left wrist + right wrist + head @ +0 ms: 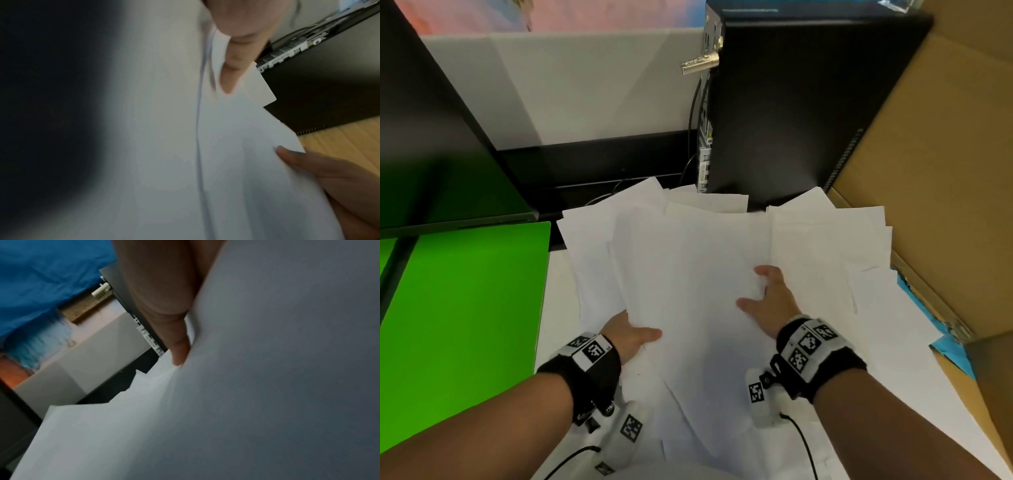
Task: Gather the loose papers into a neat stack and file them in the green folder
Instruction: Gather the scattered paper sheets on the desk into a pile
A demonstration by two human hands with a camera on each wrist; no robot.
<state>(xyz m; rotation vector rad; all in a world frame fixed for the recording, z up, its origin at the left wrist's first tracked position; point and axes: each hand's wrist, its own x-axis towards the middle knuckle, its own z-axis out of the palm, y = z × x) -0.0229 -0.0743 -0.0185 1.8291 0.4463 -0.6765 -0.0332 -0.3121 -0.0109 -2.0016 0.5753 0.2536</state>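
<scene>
**Both hands on the spread of loose papers**

Head view. Left hand (pixel 631 334) sits at the near-left edge of the loose papers (pixel 709 260): thumb lies on top of a sheet, the fingers are hidden beneath it — it pinches that sheet's edge. Right hand (pixel 770 301) rests on top of the sheets further right; thumb and one finger show, splayed, and the other fingers are tucked out of sight in the paper, so whether it grips or only presses cannot be told here. Papers lie fanned and overlapping on the white surface (pixel 558 308), not squared up. Green folder (pixel 469 308) lies flat to the left of the papers, just beside them, touched by neither hand. Behind the papers stands a black computer case (pixel 808 102); a cardboard box (pixel 945 171) fills the right side. Both wrists carry bands with black-and-white markers.

Left wrist view. Blurred. Thumb of the left hand (pixel 232 65) presses down on a white sheet (pixel 236 162), with the sheet edge running under it; the right hand (pixel 339 178) shows at lower right against the paper's far edge. Computer case (pixel 329 89) beyond.

Right wrist view. Also soft. One finger of the right hand (pixel 168 313) lies along the papers (pixel 267 386), its tip at a raised sheet edge — sheets fill most of the frame. Blue material at upper left; what it is cannot be told.
</scene>
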